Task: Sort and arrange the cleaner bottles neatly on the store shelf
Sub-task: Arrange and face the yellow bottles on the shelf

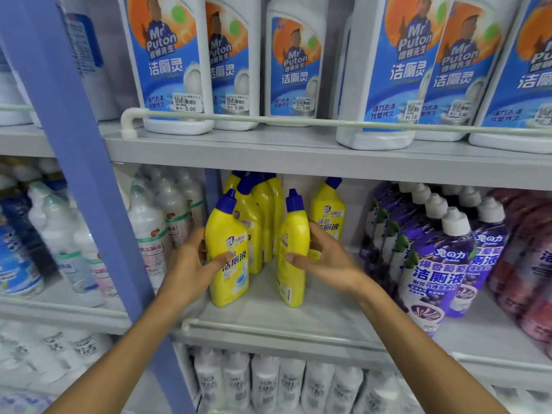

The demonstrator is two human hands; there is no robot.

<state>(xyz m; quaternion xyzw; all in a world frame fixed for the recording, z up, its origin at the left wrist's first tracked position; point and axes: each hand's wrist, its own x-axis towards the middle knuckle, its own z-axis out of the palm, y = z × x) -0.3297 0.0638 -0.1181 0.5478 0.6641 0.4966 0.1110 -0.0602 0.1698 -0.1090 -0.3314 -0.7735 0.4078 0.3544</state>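
Note:
Two yellow cleaner bottles with blue caps stand at the front of the middle shelf (298, 321). My left hand (191, 264) grips the left yellow bottle (228, 234), its label facing me. My right hand (325, 261) grips the right yellow bottle (294, 234), which is turned side-on. Behind the left bottle a row of several more yellow bottles (263, 204) runs back into the shelf. One further yellow bottle (328, 210) stands behind my right hand.
Purple bottles (439, 258) with white caps crowd the shelf to the right, dark red ones beyond. White blue-labelled bottles (170, 64) fill the upper shelf behind a rail (298, 121). A blue upright post (89, 174) stands at left, clear bottles beside it. White bottles sit below.

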